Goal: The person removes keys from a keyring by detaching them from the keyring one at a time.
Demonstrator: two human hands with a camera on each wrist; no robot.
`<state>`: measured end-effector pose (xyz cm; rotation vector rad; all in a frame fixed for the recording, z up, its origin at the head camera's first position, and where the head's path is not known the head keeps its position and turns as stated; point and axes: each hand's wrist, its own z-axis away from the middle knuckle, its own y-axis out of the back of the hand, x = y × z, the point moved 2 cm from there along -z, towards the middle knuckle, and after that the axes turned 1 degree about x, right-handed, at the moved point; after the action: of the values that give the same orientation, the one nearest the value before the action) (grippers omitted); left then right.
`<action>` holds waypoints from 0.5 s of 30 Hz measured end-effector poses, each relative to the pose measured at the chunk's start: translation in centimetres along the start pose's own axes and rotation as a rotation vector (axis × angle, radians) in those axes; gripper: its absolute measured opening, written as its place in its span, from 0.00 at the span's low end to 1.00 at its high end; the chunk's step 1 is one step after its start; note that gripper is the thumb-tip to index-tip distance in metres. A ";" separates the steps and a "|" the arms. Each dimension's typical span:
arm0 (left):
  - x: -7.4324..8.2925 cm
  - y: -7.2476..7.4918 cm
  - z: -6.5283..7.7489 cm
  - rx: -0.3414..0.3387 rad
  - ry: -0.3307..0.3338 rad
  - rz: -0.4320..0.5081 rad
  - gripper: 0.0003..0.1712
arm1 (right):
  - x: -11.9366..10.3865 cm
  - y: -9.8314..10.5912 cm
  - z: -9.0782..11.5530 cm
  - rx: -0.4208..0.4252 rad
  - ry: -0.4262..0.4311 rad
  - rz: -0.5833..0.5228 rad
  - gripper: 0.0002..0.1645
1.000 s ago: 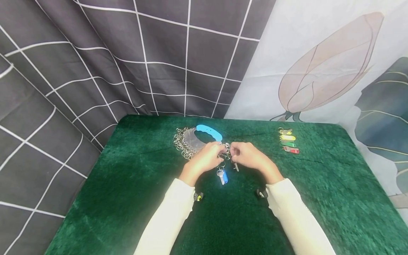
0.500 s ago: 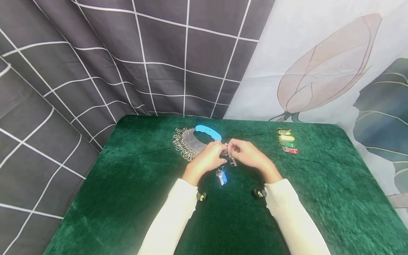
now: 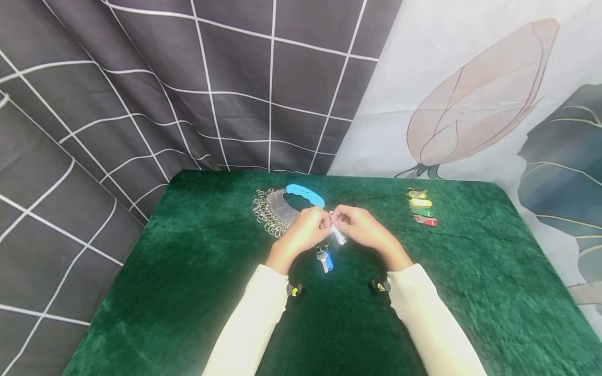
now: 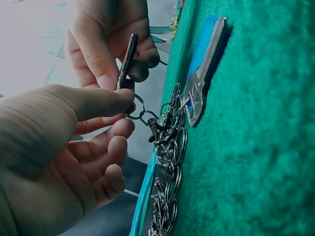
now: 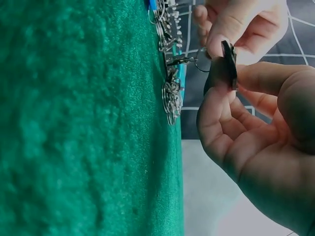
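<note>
Both hands meet over a ring of many small split rings point(image 3: 271, 222) hung round a clear plate point(image 3: 281, 204) with a light blue handle point(image 3: 305, 194). The left hand point(image 3: 308, 228) pinches a small key ring point(image 4: 141, 104) between thumb and fingers; that ring links to a clip on the holder. The right hand point(image 3: 363, 227) pinches a key point(image 5: 229, 65) with a dark tag point(image 5: 215, 76), right against the left fingertips. Exactly how the key joins the ring is hidden by fingers. Below hangs a key with a blue tag point(image 3: 328, 260), lying on the green cloth.
At the right, a column of tagged keys lies on the cloth: a yellow-marked key point(image 3: 417, 194), a yellow tag point(image 3: 420, 202), a green tag point(image 3: 422, 212) and a red tag point(image 3: 426, 221). A dark checked curtain point(image 3: 235, 78) stands behind the green table point(image 3: 188, 271).
The right hand has moved slightly left, closer to the left hand. The key it holds has turned and now shows bright below the fingertips. The blue-tagged key stays put.
</note>
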<state>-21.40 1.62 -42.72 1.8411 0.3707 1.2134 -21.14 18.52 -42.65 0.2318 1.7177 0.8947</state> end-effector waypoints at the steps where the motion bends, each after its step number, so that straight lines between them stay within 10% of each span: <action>1: -0.1 0.0 0.0 0.002 -0.007 0.009 0.02 | 0.0 0.0 0.0 0.003 -0.003 0.004 0.05; 15: -0.7 0.3 0.1 -0.012 0.022 0.070 0.08 | 0.3 -0.1 -0.2 0.023 -0.110 0.035 0.04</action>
<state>-21.70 0.99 -42.91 1.8458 0.3124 1.2815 -21.36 18.53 -42.90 0.3211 1.6264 0.8721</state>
